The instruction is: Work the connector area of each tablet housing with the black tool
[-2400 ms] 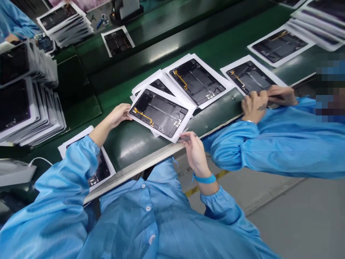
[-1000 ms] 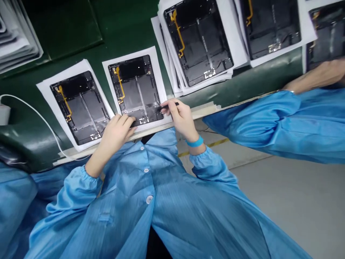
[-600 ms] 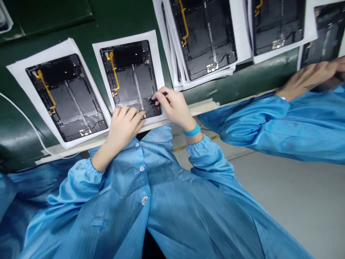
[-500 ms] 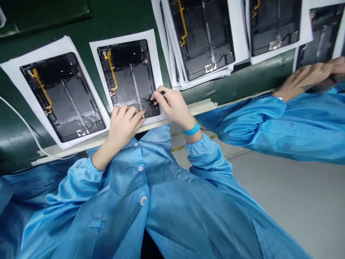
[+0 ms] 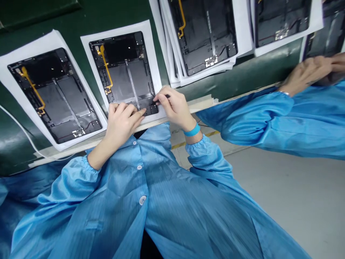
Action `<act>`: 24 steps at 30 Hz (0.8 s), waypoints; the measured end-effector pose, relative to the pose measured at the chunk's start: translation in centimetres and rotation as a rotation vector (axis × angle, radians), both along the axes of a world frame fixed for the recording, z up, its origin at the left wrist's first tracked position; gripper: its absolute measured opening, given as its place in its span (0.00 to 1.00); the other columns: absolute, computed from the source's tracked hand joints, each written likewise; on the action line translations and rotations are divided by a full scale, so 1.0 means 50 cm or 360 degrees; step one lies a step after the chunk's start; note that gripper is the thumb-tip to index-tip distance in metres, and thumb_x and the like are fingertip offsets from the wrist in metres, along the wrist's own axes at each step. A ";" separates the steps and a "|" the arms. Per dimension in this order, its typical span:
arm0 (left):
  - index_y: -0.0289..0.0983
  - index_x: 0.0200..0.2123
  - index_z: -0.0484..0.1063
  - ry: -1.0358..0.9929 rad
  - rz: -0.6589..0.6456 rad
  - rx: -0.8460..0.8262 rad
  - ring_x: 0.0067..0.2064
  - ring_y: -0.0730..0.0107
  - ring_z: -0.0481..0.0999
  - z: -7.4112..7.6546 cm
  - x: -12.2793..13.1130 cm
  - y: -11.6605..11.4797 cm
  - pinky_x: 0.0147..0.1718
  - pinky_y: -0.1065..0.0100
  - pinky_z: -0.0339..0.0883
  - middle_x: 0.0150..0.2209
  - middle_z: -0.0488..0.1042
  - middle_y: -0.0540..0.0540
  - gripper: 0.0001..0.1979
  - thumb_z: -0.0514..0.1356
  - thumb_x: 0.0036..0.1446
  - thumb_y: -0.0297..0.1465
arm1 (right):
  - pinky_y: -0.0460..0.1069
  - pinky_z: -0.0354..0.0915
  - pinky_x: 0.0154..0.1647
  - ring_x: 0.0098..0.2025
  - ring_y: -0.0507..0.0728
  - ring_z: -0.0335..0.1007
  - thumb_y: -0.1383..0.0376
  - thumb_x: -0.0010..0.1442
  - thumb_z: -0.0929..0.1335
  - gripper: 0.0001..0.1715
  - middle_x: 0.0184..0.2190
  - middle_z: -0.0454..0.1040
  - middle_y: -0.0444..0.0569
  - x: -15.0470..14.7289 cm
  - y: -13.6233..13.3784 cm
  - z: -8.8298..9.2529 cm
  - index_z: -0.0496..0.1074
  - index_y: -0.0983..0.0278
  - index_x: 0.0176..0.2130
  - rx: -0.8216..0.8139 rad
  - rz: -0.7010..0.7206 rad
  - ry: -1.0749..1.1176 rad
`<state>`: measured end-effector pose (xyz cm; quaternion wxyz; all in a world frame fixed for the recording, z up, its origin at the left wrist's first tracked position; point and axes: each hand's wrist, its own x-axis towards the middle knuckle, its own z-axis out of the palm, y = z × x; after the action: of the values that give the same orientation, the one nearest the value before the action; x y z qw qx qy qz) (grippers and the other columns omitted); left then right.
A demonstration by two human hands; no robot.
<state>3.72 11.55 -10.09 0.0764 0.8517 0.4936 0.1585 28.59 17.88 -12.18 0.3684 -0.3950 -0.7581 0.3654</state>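
Note:
An opened tablet housing (image 5: 120, 82) lies on a white sheet in front of me, with an orange flex cable (image 5: 105, 68) along its left side and a grey ribbon cable (image 5: 131, 81) down the middle. My left hand (image 5: 122, 120) rests at its lower edge, fingers bent, thumb and forefinger close together on the rim. What lies under those fingertips is hidden. At the lower right corner, my right hand (image 5: 172, 106) is closed in a pinch on thin black tweezers (image 5: 167, 96), their tips down by the dark parts inside the housing.
Another opened tablet housing (image 5: 56, 97) lies on white sheets (image 5: 55, 37) to the left. Stacked housings (image 5: 205, 36) stand to the right. A white cable (image 5: 20, 126) crosses the green mat at left. A co-worker's hand (image 5: 304, 75) is at far right.
The view has shifted slightly, so the housings sit a little higher and the left ones further left. Both my hands stay at the lower edge; the right fingertips and tweezers have shifted slightly.

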 end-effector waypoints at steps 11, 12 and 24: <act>0.46 0.61 0.85 -0.0007 0.0091 -0.0358 0.52 0.46 0.76 0.023 0.010 0.006 0.55 0.43 0.61 0.45 0.84 0.39 0.18 0.56 0.83 0.41 | 0.64 0.69 0.57 0.44 0.65 0.72 0.39 0.83 0.54 0.35 0.37 0.73 0.51 0.011 0.000 -0.013 0.72 0.56 0.40 0.0083 0.0089 -0.0297; 0.46 0.61 0.85 -0.0002 0.0090 -0.0382 0.53 0.46 0.76 0.025 0.010 0.006 0.55 0.43 0.61 0.46 0.84 0.39 0.19 0.56 0.83 0.41 | 0.64 0.69 0.57 0.44 0.64 0.71 0.39 0.83 0.54 0.35 0.37 0.73 0.51 0.011 -0.003 -0.013 0.72 0.56 0.39 0.0075 0.0073 -0.0272; 0.42 0.64 0.80 0.0075 0.0022 -0.0445 0.65 0.35 0.74 0.031 -0.002 0.026 0.65 0.38 0.59 0.58 0.80 0.37 0.17 0.62 0.79 0.39 | 0.62 0.74 0.62 0.45 0.62 0.79 0.32 0.80 0.54 0.40 0.37 0.77 0.49 -0.036 -0.024 0.010 0.75 0.55 0.41 -0.0333 -0.0236 0.0073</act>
<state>3.64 12.83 -8.56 0.1817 0.8328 0.5183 0.0688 26.80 16.69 -11.69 0.3684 -0.4777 -0.6761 0.4231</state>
